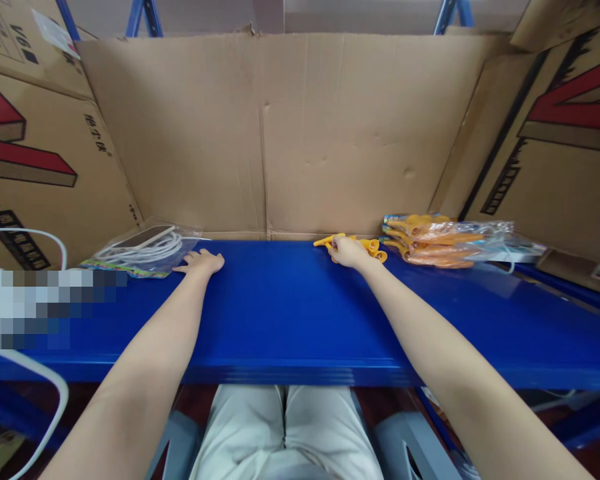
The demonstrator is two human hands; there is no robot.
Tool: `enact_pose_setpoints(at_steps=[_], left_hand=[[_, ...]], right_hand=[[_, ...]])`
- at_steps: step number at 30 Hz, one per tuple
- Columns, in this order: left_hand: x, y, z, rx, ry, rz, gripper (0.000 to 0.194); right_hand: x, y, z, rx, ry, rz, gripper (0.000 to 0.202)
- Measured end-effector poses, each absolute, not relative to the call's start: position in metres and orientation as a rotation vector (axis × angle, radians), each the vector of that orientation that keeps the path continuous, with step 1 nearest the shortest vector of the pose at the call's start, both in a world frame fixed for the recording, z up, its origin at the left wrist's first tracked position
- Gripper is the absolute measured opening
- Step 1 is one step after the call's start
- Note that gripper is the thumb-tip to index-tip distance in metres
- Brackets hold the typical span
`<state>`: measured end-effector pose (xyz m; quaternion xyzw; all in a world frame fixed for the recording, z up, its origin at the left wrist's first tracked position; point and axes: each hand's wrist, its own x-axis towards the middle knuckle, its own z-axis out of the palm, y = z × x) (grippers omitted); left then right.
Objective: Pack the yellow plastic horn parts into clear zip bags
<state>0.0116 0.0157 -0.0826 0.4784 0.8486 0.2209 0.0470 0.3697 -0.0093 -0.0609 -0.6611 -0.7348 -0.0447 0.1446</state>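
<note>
My left hand [200, 262] rests on the blue shelf top [275, 313] with its fingers spread and nothing in it. Just beyond its fingertips lies a clear plastic bag [147, 250] holding a coiled white cable [155, 252]. My right hand [349, 251] is closed on some yellow plastic pieces [373, 248] near the back edge. Their hollow, flared round ends stick out to the right, and thin tips show on the left; the palm hides the rest. Farther right, a clear bag [430, 240] is packed with similar yellow-orange pieces.
A tall cardboard panel [325, 133] closes off the back. Printed cardboard boxes stand at the left [45, 133] and right [565, 153]. White cables [55, 380] hang at the left front, beside a pixelated patch. Grey chair parts [410, 440] flank the legs below the shelf.
</note>
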Motion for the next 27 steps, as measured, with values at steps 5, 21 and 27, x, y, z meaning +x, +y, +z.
enact_pose_setpoints(at_steps=[5, 21, 27], left_hand=[[0.015, 0.008, -0.078, 1.365, 2.705, 0.491, 0.075], [0.067, -0.013, -0.051, 2.142, 2.387, -0.077, 0.055], [0.088, -0.029, -0.041, 2.378, 2.229, -0.216, 0.057]], right_hand=[[0.366, -0.009, -0.066, -1.928, -2.158, -0.098, 0.031], [0.354, -0.011, -0.071, -1.926, -2.261, -0.055, 0.036], [0.352, -0.008, -0.071, -1.98, -2.258, 0.0, 0.04]])
